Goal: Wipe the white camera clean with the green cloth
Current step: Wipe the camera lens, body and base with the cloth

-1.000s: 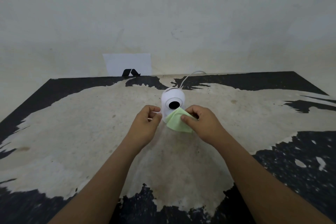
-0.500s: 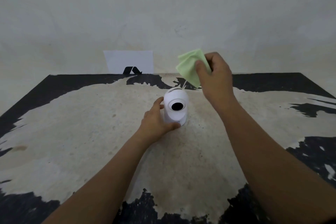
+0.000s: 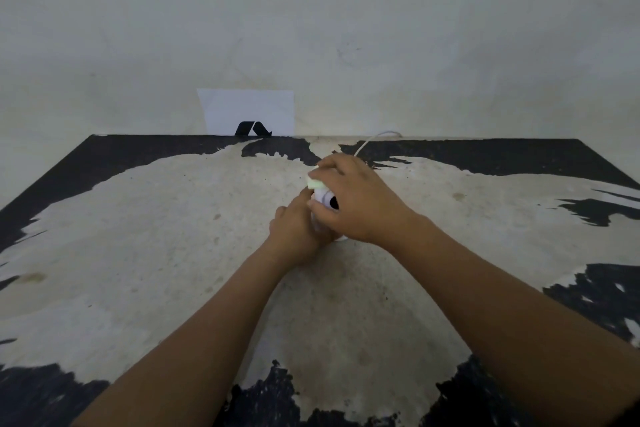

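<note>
The white camera stands on the worn table, mostly covered by my hands; only part of its round head and black lens shows. My right hand lies over the top of the camera's head and presses the green cloth onto it; just a pale green edge of the cloth peeks out at the left under my fingers. My left hand grips the camera's body from the left and front, with the forefinger against the head.
A thin white cable runs from behind the camera to the table's back edge. A white sheet of paper with a black mark leans on the wall behind the table.
My right hand came down from above the camera and now presses the green cloth onto the camera's top. My left hand has kept its hold on the body.
</note>
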A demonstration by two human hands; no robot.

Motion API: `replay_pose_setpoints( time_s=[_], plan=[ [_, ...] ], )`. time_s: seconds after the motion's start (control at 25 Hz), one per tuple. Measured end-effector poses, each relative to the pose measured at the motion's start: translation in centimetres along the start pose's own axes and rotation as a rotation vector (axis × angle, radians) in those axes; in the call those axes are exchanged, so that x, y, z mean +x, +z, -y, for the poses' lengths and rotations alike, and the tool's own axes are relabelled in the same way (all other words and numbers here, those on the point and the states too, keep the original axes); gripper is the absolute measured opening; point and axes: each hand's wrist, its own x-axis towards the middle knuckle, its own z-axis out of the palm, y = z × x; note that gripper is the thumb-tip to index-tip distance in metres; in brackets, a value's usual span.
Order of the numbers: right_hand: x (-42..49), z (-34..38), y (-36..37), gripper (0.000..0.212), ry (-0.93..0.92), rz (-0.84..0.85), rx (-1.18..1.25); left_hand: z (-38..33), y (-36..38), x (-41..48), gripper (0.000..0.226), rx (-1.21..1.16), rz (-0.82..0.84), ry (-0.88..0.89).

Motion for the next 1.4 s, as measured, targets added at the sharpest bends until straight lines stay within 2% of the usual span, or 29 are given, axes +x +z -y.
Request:
replay_pose_setpoints(
  time_s=[0.12,0.2,0.36,0.44,0.52,0.6,0.68,0.76,0.88,1.0,1.08,1.16,1.28,1.4],
  plan=[
    [1.3,0.0,0.0,0.058,0.035,0.115,-0.106,0.1,-0.3,0.3,0.070,0.074,0.029,-0.007],
    [2.1,-0.3,0.3,0.059,0.144,0.147,0.029,0.5,-0.5,-0.2,0.077,0.027,0.008,0.000],
    [1.3,-0.7,1.4,0.049,0.475,-0.052,0.489,0.1,-0.8,-1.0,0.076,0.010,-0.028,0.016],
    [-0.7,-0.2,2.4,0.058,0.514,-0.126,0.586,0.1,-0.9,-0.9,0.074,0.013,-0.026,0.027],
    [-2.5,0.8,3.2,0.072,0.403,-0.156,0.512,0.3,-0.8,-0.8,0.063,0.049,0.003,0.032],
    [-2.9,1.3,3.7,0.079,0.268,-0.137,0.240,0.3,-0.8,-0.7,0.052,0.126,0.029,0.020],
    [-2.1,1.6,3.2,0.076,0.159,-0.116,-0.014,0.3,-0.7,-0.5,0.048,0.224,0.032,0.013],
    [-0.9,1.7,2.4,0.070,0.090,-0.076,-0.109,0.1,-0.5,-0.3,0.050,0.275,0.004,0.025],
    [1.1,1.0,1.6,0.073,0.204,-0.006,-0.034,-0.1,-0.7,-0.4,0.064,0.162,-0.017,0.006],
    [1.4,-0.1,1.0,0.072,0.505,0.030,0.302,0.3,-0.7,-0.9,0.073,0.122,-0.002,0.027],
    [0.0,0.0,1.4,0.073,0.566,-0.018,0.412,0.3,-0.7,-0.8,0.073,0.117,-0.008,0.040],
    [-1.7,1.0,2.0,0.077,0.474,-0.062,0.267,0.1,-0.8,-0.5,0.066,0.121,-0.005,0.021],
    [-2.5,2.6,2.3,0.080,0.261,-0.072,-0.054,0.1,-0.6,-0.5,0.050,0.276,0.017,0.028],
    [-0.4,2.4,1.8,0.076,0.205,-0.004,-0.103,0.0,-0.6,-0.1,0.048,0.208,-0.006,-0.004]
  ],
)
